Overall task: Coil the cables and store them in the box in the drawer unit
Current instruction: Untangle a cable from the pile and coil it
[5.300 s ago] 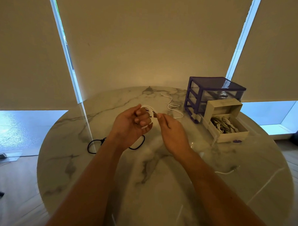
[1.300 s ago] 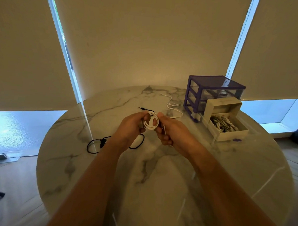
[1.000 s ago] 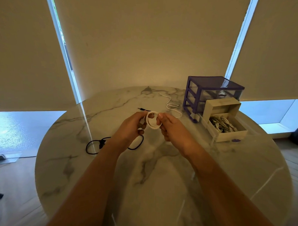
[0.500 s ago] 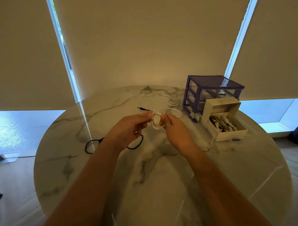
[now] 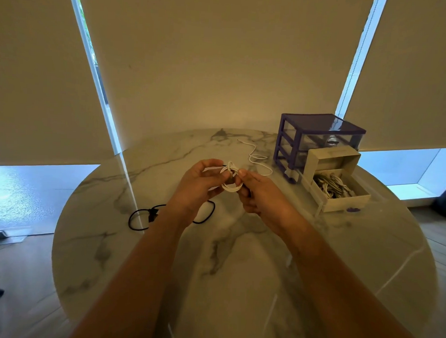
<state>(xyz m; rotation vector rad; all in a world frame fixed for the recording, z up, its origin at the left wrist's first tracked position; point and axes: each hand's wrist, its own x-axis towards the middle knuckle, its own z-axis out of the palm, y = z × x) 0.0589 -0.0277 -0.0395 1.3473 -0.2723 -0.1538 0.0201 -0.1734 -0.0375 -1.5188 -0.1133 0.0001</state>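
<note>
Both hands pinching the white cable coil (image 5: 231, 180) above the bench (image 5: 238, 270): left hand (image 5: 199, 187), right hand (image 5: 260, 194). Best to tuck the loose end through, cinch snugly, then carry to the open box (image 5: 342, 198) beside the drawer unit (image 5: 316, 136).

black cable (image 5: 139, 217) partly hidden behind left forearm, box (image 5: 342, 198) contents — indistinct
</note>
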